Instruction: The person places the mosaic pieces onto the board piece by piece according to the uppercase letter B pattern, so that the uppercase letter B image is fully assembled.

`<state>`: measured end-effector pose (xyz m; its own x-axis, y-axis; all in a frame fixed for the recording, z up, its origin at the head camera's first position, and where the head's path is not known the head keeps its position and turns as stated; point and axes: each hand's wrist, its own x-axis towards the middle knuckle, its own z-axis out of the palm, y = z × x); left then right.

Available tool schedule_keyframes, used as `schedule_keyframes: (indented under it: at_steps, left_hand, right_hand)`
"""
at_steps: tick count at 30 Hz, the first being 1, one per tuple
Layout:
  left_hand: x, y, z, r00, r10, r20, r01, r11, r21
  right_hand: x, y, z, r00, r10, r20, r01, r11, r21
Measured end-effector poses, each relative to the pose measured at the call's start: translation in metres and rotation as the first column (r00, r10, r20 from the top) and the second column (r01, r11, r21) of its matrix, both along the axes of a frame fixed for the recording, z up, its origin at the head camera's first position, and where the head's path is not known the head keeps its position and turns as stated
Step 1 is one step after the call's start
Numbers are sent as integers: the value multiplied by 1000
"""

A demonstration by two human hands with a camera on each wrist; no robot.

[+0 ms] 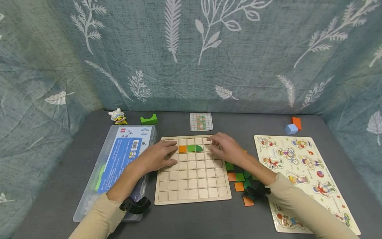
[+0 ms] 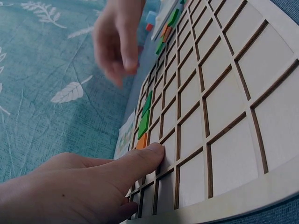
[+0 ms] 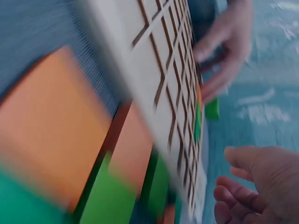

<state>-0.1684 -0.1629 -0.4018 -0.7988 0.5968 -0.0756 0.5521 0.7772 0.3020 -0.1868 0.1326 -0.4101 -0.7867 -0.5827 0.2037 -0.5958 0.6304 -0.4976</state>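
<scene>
A wooden grid board (image 1: 192, 201) lies in the middle of the table. In its second row from the back sit an orange square tile (image 1: 182, 149), a green square tile (image 1: 191, 148) and a dark green quarter-round tile (image 1: 199, 148), side by side. My left hand (image 1: 158, 154) rests on the board's left side, its thumb touching the grid beside the orange tile in the left wrist view. Above the board's back right part hovers my right hand (image 1: 227, 148), fingers loosely bent, nothing between them. The right wrist view is blurred.
Loose orange and green tiles (image 1: 239, 186) lie right of the board. A pattern card (image 1: 201, 121) is behind it. A clear plastic case (image 1: 111, 132) stands left, a picture puzzle (image 1: 307, 166) right. A figurine (image 1: 117, 116), green arch block (image 1: 148, 119) and blue block (image 1: 291, 129) sit farther back.
</scene>
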Motion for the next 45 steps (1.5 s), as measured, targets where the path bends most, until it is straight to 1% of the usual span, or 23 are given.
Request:
schedule_keyframes:
  at_steps: [2, 6, 11, 14, 17, 18, 20, 23, 26, 30, 34, 40, 45]
  left_hand:
    - [0, 0, 1, 1000, 0, 1, 0, 1000, 0]
    - [1, 0, 3, 1000, 3, 11, -3, 1000, -11]
    - [1, 0, 3, 1000, 9, 16, -8, 1000, -14]
    - [1, 0, 2, 1000, -1, 12, 1, 1000, -1]
    - [1, 0, 1, 1000, -8, 7, 8, 1000, 3]
    - [2, 0, 1, 1000, -6, 11, 6, 1000, 4]
    - [2, 1, 1, 1000, -7, 12, 7, 1000, 3]
    - [1, 2, 1, 1000, -4, 17, 4, 1000, -2]
    - [1, 2, 2, 1000, -1, 20, 1, 1000, -4]
    - [1, 1, 3, 1000, 1, 24, 0, 1000, -6]
    - [1, 1, 3, 1000, 2, 29, -2, 1000, -8]
    - [0, 1, 3, 999, 12, 40, -12, 1000, -5]
    - [0, 2, 4, 999, 10, 33, -10, 1000, -7]
  right_hand:
    - [3, 20, 0, 999, -37, -12, 37, 999, -7]
    - [13, 55, -4, 995, -96, 5, 96, 995, 4]
    - [21, 78, -14, 996, -91, 0, 91, 995, 35]
    - [22, 84, -17, 996, -88, -33, 90, 994, 58]
    - [22, 88, -19, 993, -78, -94, 86, 993, 86]
    - [22, 90, -20, 990, -69, -125, 82, 992, 95]
    - [21, 93, -23, 980, -41, -195, 63, 992, 108]
    - [22, 100, -27, 960, 4, -281, 21, 996, 87]
    - [23, 105, -31, 942, 30, -335, -11, 998, 58]
    - [26, 111, -34, 936, 31, -351, -15, 999, 48]
    - [28, 114, -38, 940, 17, -342, -3, 999, 40]
    - [27, 117, -42, 934, 29, -357, -28, 1000, 9]
    - [26, 117, -43, 933, 32, -359, -33, 999, 4]
